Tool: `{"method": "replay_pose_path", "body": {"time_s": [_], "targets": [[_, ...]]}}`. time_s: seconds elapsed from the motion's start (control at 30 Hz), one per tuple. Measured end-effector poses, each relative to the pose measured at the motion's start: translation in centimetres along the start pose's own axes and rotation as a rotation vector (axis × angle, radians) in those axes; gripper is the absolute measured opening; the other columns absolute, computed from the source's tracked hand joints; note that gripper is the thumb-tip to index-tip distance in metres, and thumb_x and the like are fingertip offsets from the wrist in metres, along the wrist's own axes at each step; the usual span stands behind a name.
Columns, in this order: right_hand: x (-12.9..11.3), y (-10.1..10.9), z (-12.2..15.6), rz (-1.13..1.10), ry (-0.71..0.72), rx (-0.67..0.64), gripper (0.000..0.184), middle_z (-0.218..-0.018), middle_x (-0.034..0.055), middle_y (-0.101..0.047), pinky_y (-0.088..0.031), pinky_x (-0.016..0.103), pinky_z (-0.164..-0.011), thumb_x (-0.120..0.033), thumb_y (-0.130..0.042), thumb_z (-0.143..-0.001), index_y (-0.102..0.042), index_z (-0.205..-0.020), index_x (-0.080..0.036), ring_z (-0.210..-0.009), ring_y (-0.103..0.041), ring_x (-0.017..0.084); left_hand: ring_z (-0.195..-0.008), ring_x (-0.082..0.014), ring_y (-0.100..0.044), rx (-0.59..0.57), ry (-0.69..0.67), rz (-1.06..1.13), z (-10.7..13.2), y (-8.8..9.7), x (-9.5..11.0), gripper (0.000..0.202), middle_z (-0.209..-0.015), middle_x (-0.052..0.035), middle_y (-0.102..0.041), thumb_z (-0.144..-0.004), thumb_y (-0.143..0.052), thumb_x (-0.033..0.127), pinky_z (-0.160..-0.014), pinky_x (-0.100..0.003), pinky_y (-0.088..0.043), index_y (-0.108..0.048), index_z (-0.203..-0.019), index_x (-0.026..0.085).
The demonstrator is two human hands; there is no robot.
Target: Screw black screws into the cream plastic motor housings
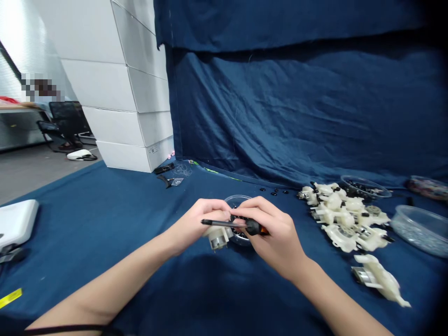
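Grips small white plastic housing w/ silver metal motor can (pixel 219 239) in L hand (pixel 194 224), closed tight, fingers wrapped over top, metal can poking out below. Holds it centre-front, just above blue cloth-covered desk (pixel 105 224). Pinches slim screwdriver w/ black-and-orange handle (pixel 241 226) in R hand (pixel 280 235), also closed, handle between thumb and fingers. Keeps black shaft approx level, tip pointing left across L knuckles; can't tell if tip touches housing. Brings both hands together, fingertips touching. Hides part of round clear plastic dish (pixel 238 199) directly behind hands. Leaves to the right, well apart: heap of similar white plastic housings (pixel 345 219), lone white housing (pixel 378 279) nearer front edge, clear plastic tub of small grey bits (pixel 420 228).
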State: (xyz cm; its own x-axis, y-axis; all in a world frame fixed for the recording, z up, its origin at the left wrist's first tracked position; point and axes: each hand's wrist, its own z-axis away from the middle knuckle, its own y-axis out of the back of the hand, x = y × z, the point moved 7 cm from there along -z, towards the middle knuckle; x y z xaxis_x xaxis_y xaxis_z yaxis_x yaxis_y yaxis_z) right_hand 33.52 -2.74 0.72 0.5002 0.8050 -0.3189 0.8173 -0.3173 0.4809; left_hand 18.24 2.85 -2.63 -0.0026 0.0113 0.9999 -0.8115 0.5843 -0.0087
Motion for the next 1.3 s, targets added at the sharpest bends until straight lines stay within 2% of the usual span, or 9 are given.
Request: {"method": "replay_pose_path", "body": {"time_s": [0.17,0.5,0.77,0.83,0.9,0.97,1.07,1.17,1.3], "targets": [[0.0,-0.2,0.6,0.050,0.001,-0.026,0.043,-0.107,0.0030,-0.077,-0.057,0.028,-0.075,0.000,-0.065,-0.093,-0.079,-0.122,-0.029,-0.088,-0.075,0.016,-0.067,-0.0136,-0.055,0.045,-0.092,-0.183,0.0,0.0,0.3,0.030,-0.077,-0.0042,-0.069,-0.095,-0.068,0.042,-0.065,-0.025,-0.039,-0.071,-0.085,0.015],[0.0,-0.1,0.2,-0.004,-0.015,-0.010,0.042,-0.102,0.0026,-0.078,-0.058,0.027,-0.074,0.003,-0.066,-0.090,-0.080,-0.118,-0.026,-0.086,-0.074,0.015,-0.084,-0.0178,-0.071,-0.004,-0.164,-0.233,0.2,-0.5,0.2,0.028,-0.091,-0.0073,-0.080,-0.100,-0.069,0.043,-0.077,-0.028,-0.050,-0.070,-0.091,0.017],[0.9,0.3,0.0,0.012,-0.114,0.063,0.007,-0.114,0.0068,-0.083,-0.061,0.029,-0.094,-0.022,-0.079,-0.097,-0.080,-0.104,-0.022,-0.104,-0.079,0.020,-0.079,-0.0206,-0.075,0.055,-0.168,-0.034,-0.5,0.5,0.3,0.027,-0.084,-0.0097,-0.080,-0.092,-0.074,0.041,-0.075,-0.029,-0.057,-0.070,-0.089,0.014],[1.4,0.6,0.0,0.052,-0.188,0.061,0.012,-0.096,0.0039,-0.082,-0.059,0.026,-0.078,-0.032,-0.076,-0.101,-0.078,-0.095,-0.022,-0.083,-0.077,0.017,-0.072,-0.0191,-0.073,0.122,-0.178,0.023,-0.6,1.4,0.8,0.024,-0.081,-0.0099,-0.080,-0.090,-0.073,0.037,-0.067,-0.027,-0.055,-0.069,-0.086,0.014],[1.9,0.8,0.1,0.097,-0.265,0.032,0.027,-0.066,-0.0031,-0.069,-0.044,0.024,-0.054,-0.040,-0.071,-0.105,-0.072,-0.083,-0.023,-0.054,-0.061,0.012,-0.069,-0.0176,-0.070,0.217,-0.202,0.084,-0.5,2.5,1.5,0.023,-0.081,-0.0106,-0.080,-0.091,-0.070,0.036,-0.061,-0.024,-0.052,-0.067,-0.084,0.014],[2.4,1.0,0.2,0.136,-0.324,-0.011,0.031,-0.053,-0.0071,-0.055,-0.031,0.025,-0.046,-0.042,-0.070,-0.104,-0.067,-0.080,-0.023,-0.044,-0.048,0.010,-0.069,-0.0178,-0.071,0.304,-0.233,0.170,-0.3,3.5,2.0,0.023,-0.082,-0.0112,-0.079,-0.092,-0.067,0.035,-0.058,-0.024,-0.052,-0.067,-0.084,0.014],[3.0,0.8,0.3,0.235,-0.373,-0.128,0.015,-0.071,-0.0054,-0.068,-0.041,0.024,-0.054,-0.040,-0.068,-0.104,-0.067,-0.106,-0.025,-0.057,-0.063,0.013,-0.077,-0.0219,-0.075,0.384,-0.280,0.308,0.1,4.3,2.4,0.019,-0.082,-0.0101,-0.077,-0.091,-0.066,0.034,-0.053,-0.023,-0.051,-0.066,-0.086,0.016],[3.2,0.3,0.4,0.344,-0.309,-0.232,0.020,-0.099,0.0011,-0.077,-0.051,0.028,-0.068,-0.034,-0.053,-0.111,-0.060,-0.126,-0.024,-0.082,-0.075,0.018,-0.083,-0.0244,-0.077,0.447,-0.323,0.368,0.2,4.7,2.4,0.019,-0.081,-0.0099,-0.077,-0.091,-0.066,0.034,-0.050,-0.023,-0.050,-0.066,-0.086,0.017],[2.7,0.5,0.3,0.452,-0.132,-0.211,0.029,-0.114,0.0012,-0.079,-0.050,0.031,-0.075,-0.037,-0.054,-0.112,-0.064,-0.138,-0.027,-0.093,-0.076,0.021,-0.076,-0.0190,-0.074,0.519,-0.387,0.387,0.4,5.0,2.5,0.017,-0.080,-0.0084,-0.076,-0.086,-0.070,0.032,-0.060,-0.023,-0.056,-0.069,-0.082,0.015]]}}
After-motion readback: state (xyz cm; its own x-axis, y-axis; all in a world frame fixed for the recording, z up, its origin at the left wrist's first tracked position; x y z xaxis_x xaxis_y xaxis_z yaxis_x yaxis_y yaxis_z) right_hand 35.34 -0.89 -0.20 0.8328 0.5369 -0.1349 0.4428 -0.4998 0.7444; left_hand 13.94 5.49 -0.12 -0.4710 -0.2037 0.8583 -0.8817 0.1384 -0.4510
